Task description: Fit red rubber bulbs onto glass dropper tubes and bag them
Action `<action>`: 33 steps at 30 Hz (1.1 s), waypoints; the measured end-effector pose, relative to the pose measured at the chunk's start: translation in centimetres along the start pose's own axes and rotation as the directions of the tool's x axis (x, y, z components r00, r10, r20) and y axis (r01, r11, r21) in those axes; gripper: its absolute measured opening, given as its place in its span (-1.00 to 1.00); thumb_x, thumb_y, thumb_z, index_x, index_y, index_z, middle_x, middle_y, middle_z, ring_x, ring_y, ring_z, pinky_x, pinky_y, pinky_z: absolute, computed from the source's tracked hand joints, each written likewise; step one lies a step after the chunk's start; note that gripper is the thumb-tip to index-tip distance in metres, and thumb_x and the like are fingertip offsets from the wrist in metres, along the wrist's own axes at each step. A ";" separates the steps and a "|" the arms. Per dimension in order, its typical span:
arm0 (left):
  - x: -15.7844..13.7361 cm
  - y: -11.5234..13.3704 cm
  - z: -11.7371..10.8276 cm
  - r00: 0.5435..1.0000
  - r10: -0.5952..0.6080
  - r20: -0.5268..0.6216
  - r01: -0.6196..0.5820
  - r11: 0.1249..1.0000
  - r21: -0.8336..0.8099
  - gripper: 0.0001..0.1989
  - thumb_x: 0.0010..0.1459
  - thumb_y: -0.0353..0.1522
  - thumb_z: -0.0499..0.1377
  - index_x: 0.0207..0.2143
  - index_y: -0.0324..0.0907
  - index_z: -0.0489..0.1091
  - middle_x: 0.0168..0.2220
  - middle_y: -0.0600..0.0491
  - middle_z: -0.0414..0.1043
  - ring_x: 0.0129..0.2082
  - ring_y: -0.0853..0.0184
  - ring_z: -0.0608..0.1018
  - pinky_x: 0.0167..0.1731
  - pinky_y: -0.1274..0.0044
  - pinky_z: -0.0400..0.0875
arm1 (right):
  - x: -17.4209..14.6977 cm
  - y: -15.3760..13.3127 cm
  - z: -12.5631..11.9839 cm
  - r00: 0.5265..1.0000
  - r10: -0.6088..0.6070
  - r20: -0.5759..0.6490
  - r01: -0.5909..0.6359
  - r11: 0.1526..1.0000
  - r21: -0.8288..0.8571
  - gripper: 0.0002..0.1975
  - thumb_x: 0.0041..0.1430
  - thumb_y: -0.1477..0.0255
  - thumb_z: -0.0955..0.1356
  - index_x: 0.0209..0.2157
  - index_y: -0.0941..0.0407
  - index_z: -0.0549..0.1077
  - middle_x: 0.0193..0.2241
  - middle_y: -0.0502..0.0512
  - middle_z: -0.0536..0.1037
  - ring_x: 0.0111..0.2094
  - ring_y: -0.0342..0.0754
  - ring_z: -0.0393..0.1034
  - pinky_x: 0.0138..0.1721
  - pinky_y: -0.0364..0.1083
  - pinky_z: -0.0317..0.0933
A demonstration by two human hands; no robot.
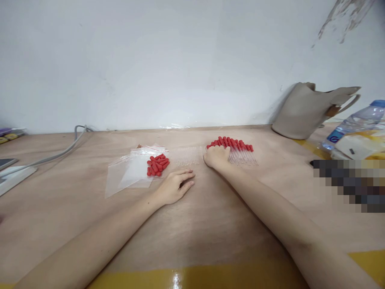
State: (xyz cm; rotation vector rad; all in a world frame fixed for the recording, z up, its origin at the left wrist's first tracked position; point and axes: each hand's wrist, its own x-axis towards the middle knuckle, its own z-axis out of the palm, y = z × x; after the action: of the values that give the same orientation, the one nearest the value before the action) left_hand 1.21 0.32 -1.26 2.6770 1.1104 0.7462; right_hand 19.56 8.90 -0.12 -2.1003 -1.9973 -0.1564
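Observation:
My left hand point(176, 186) rests low over the table with its fingers stretched out and nothing in them. Just beyond it, a small heap of red rubber dropper bulbs point(158, 165) lies on clear plastic zip bags point(129, 170). My right hand point(217, 156) is curled at the left end of a row of glass droppers with red bulbs point(237, 144). Its fingertips point away and are hidden, so what they pinch does not show. Between the heap and the row, several clear glass dropper tubes point(186, 155) lie side by side without bulbs.
A beige bag point(300, 110) leans at the back right, beside a plastic water bottle point(357, 122) and a yellow-and-white package point(361, 143). Grey cables point(60, 154) cross the left side. The white wall point(180, 64) borders the wooden table point(186, 228); something at right is pixelated.

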 end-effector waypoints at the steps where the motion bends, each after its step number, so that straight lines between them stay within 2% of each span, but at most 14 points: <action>1: 0.0 0.0 0.0 1.000 0.000 0.000 0.000 1.000 0.000 -0.68 0.18 -0.32 0.03 -0.06 -0.20 0.38 -0.04 -0.08 0.39 -0.02 0.25 0.42 -0.01 0.38 0.31 | 0.1 -0.2 0.1 1.000 0.005 0.006 -0.005 1.000 -0.003 -0.71 0.06 0.40 0.22 -0.27 0.24 0.48 -0.25 0.36 0.47 -0.17 0.16 0.28 -0.16 0.12 -0.07; 6: -0.1 -0.1 0.1 1.000 0.000 0.006 0.000 1.000 -0.003 -0.68 0.18 -0.31 0.02 -0.06 -0.22 0.38 -0.03 -0.09 0.39 -0.01 0.25 0.41 0.01 0.39 0.30 | -0.7 -0.4 0.3 0.999 -0.010 -0.042 0.010 1.000 -0.010 -0.69 0.09 0.45 0.20 -0.22 0.32 0.43 -0.21 0.42 0.44 -0.14 0.19 0.25 -0.16 0.12 -0.09; 9: -0.2 -0.1 0.1 1.000 -0.002 0.005 0.002 1.000 -0.011 -0.68 0.18 -0.31 0.01 -0.05 -0.19 0.38 -0.02 -0.06 0.38 -0.01 0.25 0.41 0.01 0.38 0.29 | -2.2 0.3 0.1 0.978 -0.117 -0.174 0.120 0.993 0.004 -0.68 0.18 0.42 0.14 -0.21 0.31 0.38 -0.25 0.39 0.45 -0.17 0.16 0.25 -0.17 0.09 -0.09; 11: -0.1 0.0 0.2 1.000 -0.007 0.009 0.007 1.000 -0.013 -0.68 0.18 -0.31 0.02 -0.05 -0.19 0.37 -0.02 -0.07 0.37 0.00 0.25 0.40 0.01 0.38 0.28 | -3.3 1.2 0.0 0.926 -0.251 -0.282 0.270 0.962 0.030 -0.70 0.22 0.39 0.11 -0.26 0.27 0.36 -0.32 0.30 0.47 -0.24 0.10 0.27 -0.19 0.06 -0.07; 14: 0.0 0.2 0.0 1.000 -0.017 -0.017 0.017 1.000 -0.009 -0.71 0.16 -0.32 0.04 -0.08 -0.18 0.39 -0.06 -0.06 0.39 -0.07 0.25 0.43 -0.05 0.40 0.32 | -4.7 3.0 0.4 0.827 -0.417 -0.378 0.486 0.867 0.109 -0.76 0.22 0.40 0.13 -0.33 0.20 0.35 -0.39 0.17 0.47 -0.30 0.00 0.29 -0.20 -0.01 -0.03; 16: 0.1 0.3 -0.6 0.998 -0.024 -0.063 0.026 0.999 0.040 -0.75 0.13 -0.34 0.07 -0.15 -0.17 0.40 -0.14 -0.04 0.41 -0.15 0.26 0.45 -0.12 0.41 0.34 | -5.4 4.1 0.9 0.777 -0.460 -0.431 0.573 0.799 0.181 -0.80 0.22 0.41 0.15 -0.30 0.18 0.35 -0.39 0.14 0.47 -0.30 -0.02 0.30 -0.22 -0.05 0.02; 18: 0.3 0.2 -1.8 0.994 -0.042 -0.105 0.057 0.988 0.144 -0.81 0.10 -0.35 0.09 -0.24 -0.18 0.41 -0.24 -0.03 0.39 -0.21 0.24 0.42 -0.18 0.40 0.34 | -5.7 4.9 1.3 0.751 -0.462 -0.472 0.615 0.750 0.244 -0.80 0.21 0.43 0.16 -0.24 0.19 0.35 -0.39 0.14 0.46 -0.30 -0.02 0.30 -0.24 -0.07 0.08; 21: 0.5 -0.4 -4.2 0.983 -0.144 -0.112 0.173 0.931 0.322 -0.85 0.06 -0.33 0.09 -0.33 -0.21 0.37 -0.30 -0.04 0.31 -0.28 0.22 0.39 -0.27 0.40 0.33 | -6.0 5.5 1.5 0.739 -0.459 -0.492 0.638 0.712 0.294 -0.78 0.20 0.44 0.17 -0.18 0.20 0.34 -0.41 0.13 0.45 -0.31 -0.02 0.31 -0.25 -0.06 0.14; 25: 0.4 -1.8 -6.4 0.947 -0.318 -0.052 0.308 0.848 0.431 -0.86 -0.01 -0.31 0.12 -0.40 -0.20 0.34 -0.36 -0.03 0.25 -0.31 0.19 0.39 -0.35 0.43 0.31 | -6.1 5.4 1.2 0.739 -0.468 -0.485 0.648 0.692 0.319 -0.78 0.19 0.43 0.18 -0.19 0.19 0.36 -0.41 0.13 0.45 -0.33 -0.03 0.31 -0.24 -0.05 0.18; 29: 0.0 -3.4 -6.5 0.908 -0.416 -0.052 0.391 0.795 0.463 -0.85 -0.04 -0.30 0.14 -0.40 -0.19 0.31 -0.34 -0.03 0.25 -0.39 0.23 0.41 -0.44 0.47 0.30 | -6.2 5.3 0.9 0.759 -0.479 -0.441 0.634 0.698 0.332 -0.78 0.20 0.43 0.18 -0.20 0.19 0.38 -0.40 0.12 0.45 -0.32 -0.03 0.31 -0.24 -0.06 0.17; 33: -0.1 -4.4 -6.0 0.925 -0.380 -0.030 0.350 0.815 0.462 -0.90 0.02 -0.33 0.10 -0.45 -0.18 0.27 -0.39 0.00 0.32 -0.42 0.24 0.44 -0.48 0.50 0.28 | -6.2 5.4 0.7 0.780 -0.490 -0.389 0.617 0.703 0.353 -0.77 0.20 0.42 0.17 -0.20 0.19 0.38 -0.39 0.12 0.46 -0.31 -0.04 0.31 -0.22 -0.06 0.17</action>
State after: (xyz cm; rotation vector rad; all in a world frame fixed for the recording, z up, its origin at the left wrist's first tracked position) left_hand -4.56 3.11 2.48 2.6637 1.9197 0.3534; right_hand 24.45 2.81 -2.78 -1.0676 -2.1659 -0.0482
